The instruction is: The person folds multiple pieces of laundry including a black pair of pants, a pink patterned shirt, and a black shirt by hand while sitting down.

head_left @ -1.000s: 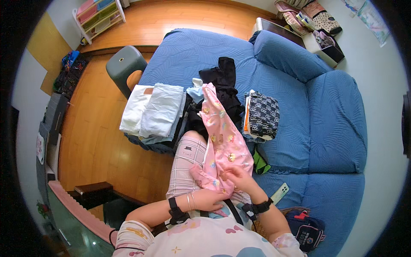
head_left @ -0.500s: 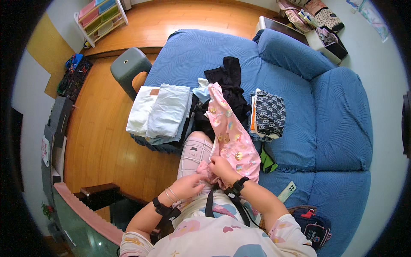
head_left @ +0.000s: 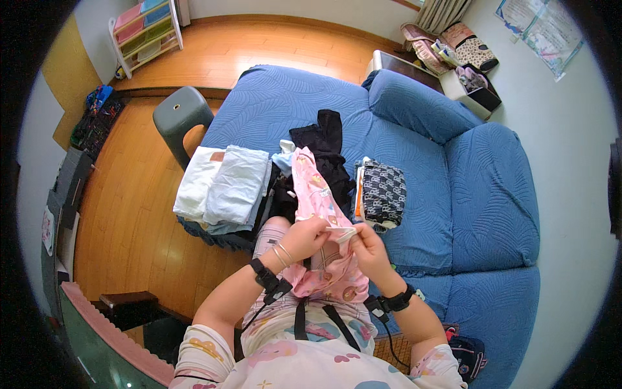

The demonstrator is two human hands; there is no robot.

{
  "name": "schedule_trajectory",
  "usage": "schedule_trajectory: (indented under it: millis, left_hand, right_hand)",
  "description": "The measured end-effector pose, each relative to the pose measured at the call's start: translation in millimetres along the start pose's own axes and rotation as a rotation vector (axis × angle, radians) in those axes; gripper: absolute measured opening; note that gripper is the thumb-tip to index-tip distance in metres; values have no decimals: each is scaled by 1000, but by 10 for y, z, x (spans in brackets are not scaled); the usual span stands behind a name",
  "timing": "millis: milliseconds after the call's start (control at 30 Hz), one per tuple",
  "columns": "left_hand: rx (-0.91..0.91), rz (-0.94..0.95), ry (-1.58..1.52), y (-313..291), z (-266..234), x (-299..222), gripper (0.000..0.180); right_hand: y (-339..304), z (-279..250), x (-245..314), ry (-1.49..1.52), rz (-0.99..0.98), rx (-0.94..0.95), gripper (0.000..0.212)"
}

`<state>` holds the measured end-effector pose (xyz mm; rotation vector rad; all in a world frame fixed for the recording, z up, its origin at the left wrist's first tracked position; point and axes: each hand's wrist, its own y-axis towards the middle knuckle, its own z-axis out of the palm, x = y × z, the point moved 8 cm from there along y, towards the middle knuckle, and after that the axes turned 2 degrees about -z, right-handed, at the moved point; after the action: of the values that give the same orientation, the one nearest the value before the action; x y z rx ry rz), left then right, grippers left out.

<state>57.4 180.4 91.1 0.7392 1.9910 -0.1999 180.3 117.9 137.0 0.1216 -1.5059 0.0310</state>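
A pink printed garment (head_left: 316,198) lies across my lap, its far end resting on rumpled black clothes (head_left: 327,142). My left hand (head_left: 306,238) pinches the white edge of this garment from one side. On the other side my right hand (head_left: 374,254) grips the same edge, its fingers closed, so the edge is held between the two hands above my thighs. Beside the black clothes is a small light blue and white cloth (head_left: 283,157). Folded pale jeans and white clothes (head_left: 234,185) are stacked on the left. To the right stands a second folded stack, topped by a dark patterned garment (head_left: 385,193).
The blue-covered sofa (head_left: 421,243) surrounds the stacks. A grey stool (head_left: 184,113) is at its left edge. Near my right elbow lies a dark bag (head_left: 468,355). A glass table with pink trim (head_left: 120,337) is at the lower left.
Both hands have moved forward and now hold the garment's white edge. My left hand, loose before, has closed on it. The garment's near part has been gathered toward me, and the view has shifted.
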Motion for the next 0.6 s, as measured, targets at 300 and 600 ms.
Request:
schedule_trajectory:
  millis: [300, 600]
  left_hand:
    - [-403, -210, 249, 231, -974, 401, 15]
    - [-821, 158, -98, 386, -2185, -888, 15]
  right_hand:
    - [358, -820, 662, -74, -195, -326, 12]
    - [658, -990, 1374, -302, -432, -408, 13]
